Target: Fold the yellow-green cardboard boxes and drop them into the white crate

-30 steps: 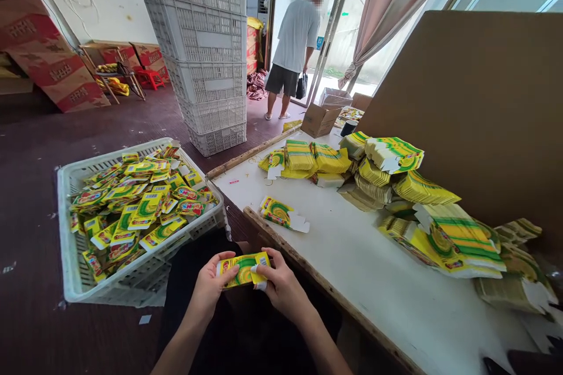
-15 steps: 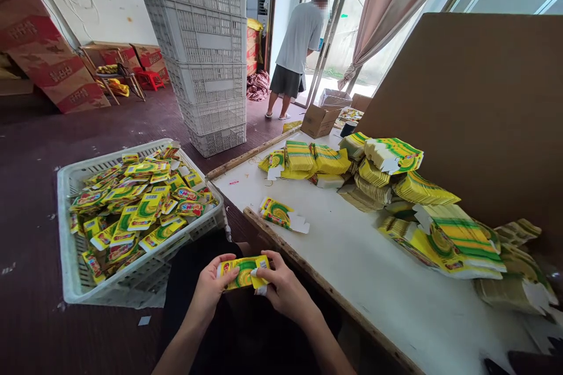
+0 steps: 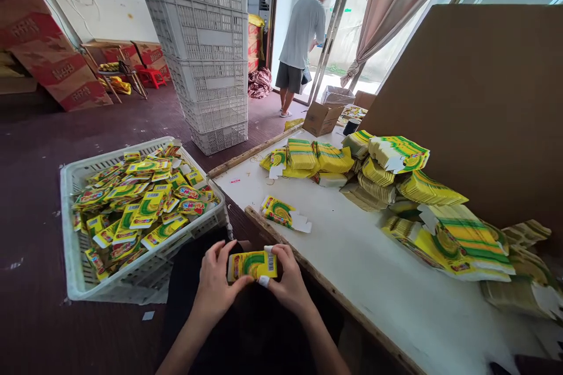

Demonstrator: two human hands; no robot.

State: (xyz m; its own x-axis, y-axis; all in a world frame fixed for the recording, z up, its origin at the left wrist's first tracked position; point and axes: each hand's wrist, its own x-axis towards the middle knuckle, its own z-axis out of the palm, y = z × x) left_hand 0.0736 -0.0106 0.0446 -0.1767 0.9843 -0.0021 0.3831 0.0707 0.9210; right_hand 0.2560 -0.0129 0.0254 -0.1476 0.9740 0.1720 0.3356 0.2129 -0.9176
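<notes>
Between my hands, above my lap, is a small yellow and green carton (image 3: 252,265) with a barcode at its right end. My left hand (image 3: 216,278) grips its left end, thumb along the lower edge. My right hand (image 3: 288,281) holds the right end between thumb and finger, both with white coverings on the tips. A flat yellow carton (image 3: 281,211) with white flaps lies on the white table (image 3: 334,246) just beyond my hands. To the left, a white plastic crate (image 3: 73,246) holds many similar yellow cartons (image 3: 147,210).
Stacks of flat cartons (image 3: 461,231) cover the table's right side, before a large brown board (image 3: 488,94). A wooden strip (image 3: 303,258) edges the table. Tall stacked crates (image 3: 213,70) stand behind. A person (image 3: 301,35) stands by the door. An open cardboard box (image 3: 322,119) sits at the table's far end.
The carton's right end has been closed, its flap no longer sticking out, and it has shifted slightly right. My fingers have moved to its edges. The person by the door has straightened up.
</notes>
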